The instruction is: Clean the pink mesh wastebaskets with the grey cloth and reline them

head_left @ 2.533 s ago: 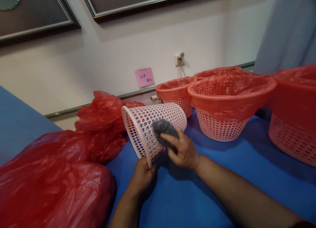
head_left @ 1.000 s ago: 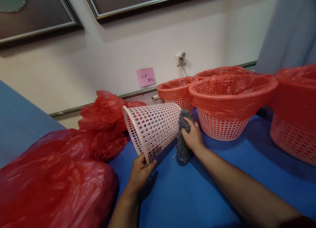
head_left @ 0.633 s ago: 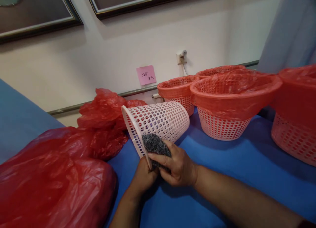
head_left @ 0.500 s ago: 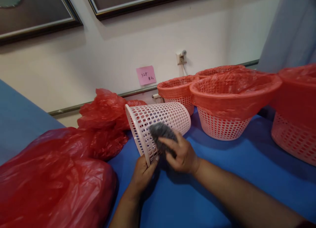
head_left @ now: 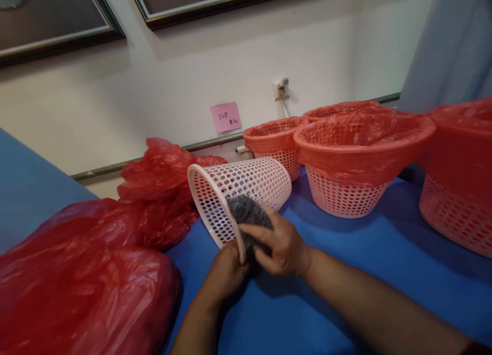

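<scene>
A white perforated plastic basket (head_left: 261, 176) lies tipped on its side above the blue surface, its open mouth facing left and partly toward me. My left hand (head_left: 229, 270) is closed around the lower part of its rim, with the thumb hidden behind the rim. In my right hand (head_left: 282, 245) is a dark grey cloth (head_left: 248, 211), pressed against the outside of the basket near the rim. The fingers of that hand lie over the cloth, and its lower part is in shadow.
Several similar baskets lined with red plastic bags, such as the nearest basket (head_left: 346, 191), stand at the right. Red plastic bags (head_left: 96, 283) are heaped at the left. A pink note (head_left: 226, 117) and a socket (head_left: 281, 91) are on the wall behind the blue surface (head_left: 292, 314).
The basket has turned so its mouth shows more and has shifted slightly left. My right hand has slid the cloth a little down toward the rim, while my left hand keeps its grip.
</scene>
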`<state>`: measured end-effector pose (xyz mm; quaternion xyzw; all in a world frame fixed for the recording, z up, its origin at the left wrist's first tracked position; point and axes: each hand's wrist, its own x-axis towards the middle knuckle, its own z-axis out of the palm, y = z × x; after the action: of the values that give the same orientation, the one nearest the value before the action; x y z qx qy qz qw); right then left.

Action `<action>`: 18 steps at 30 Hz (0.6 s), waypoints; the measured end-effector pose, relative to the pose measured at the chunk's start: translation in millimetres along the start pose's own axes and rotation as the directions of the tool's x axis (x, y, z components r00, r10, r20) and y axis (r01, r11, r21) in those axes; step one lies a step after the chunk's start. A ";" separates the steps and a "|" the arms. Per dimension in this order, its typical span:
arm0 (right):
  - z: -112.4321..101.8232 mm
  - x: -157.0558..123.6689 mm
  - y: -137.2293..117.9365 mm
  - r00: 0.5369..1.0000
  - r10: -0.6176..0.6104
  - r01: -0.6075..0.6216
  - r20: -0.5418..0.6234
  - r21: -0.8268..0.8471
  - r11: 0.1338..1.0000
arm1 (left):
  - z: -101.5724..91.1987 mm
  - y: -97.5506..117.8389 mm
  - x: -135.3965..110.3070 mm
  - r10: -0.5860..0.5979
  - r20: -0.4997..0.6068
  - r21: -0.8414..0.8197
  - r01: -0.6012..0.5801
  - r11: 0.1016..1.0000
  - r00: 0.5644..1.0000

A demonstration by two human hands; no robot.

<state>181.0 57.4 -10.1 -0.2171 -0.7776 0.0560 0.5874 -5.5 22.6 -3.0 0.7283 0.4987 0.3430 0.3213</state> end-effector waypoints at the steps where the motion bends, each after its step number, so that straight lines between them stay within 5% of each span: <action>1: 1.8 -1.3 -9.7 0.998 -0.058 0.057 0.020 0.036 0.998 | -0.3 -1.6 -2.5 -0.006 -0.030 -0.038 0.005 0.999 1.000; 5: 7.1 -4.0 -8.1 0.997 -0.061 0.058 0.049 0.067 0.996 | -2.9 -7.4 -10.1 -0.085 -0.322 -0.231 0.009 0.973 0.943; 8: 4.8 -1.4 26.7 0.976 0.199 -0.202 -0.084 -0.029 0.979 | -3.9 -7.0 -10.3 -0.126 -0.376 -0.310 0.004 0.951 0.918; 12: -4.4 4.6 76.8 0.716 0.618 -0.660 -0.324 -0.025 0.751 | -1.9 -3.9 -7.8 -0.089 -0.323 -0.227 0.014 0.974 0.942; 14: -6.9 5.9 83.0 0.663 0.667 -0.717 -0.340 -0.031 0.696 | -0.4 -2.8 -5.9 -0.042 -0.250 -0.148 0.005 0.989 0.967; 16: -6.1 5.3 71.5 0.773 0.564 -0.607 -0.291 -0.081 0.790 | 0.9 -2.4 -3.3 0.007 -0.176 -0.091 -0.024 0.996 0.984; 18: -3.2 3.1 48.1 0.931 0.318 -0.342 -0.182 -0.121 0.932 | 2.0 -2.9 -0.8 0.043 -0.124 -0.064 -0.051 0.997 0.991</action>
<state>196.4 101.3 -22.9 -0.3924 -0.6824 0.0776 0.6118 -5.5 22.4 -6.6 0.7061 0.4884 0.4110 0.3064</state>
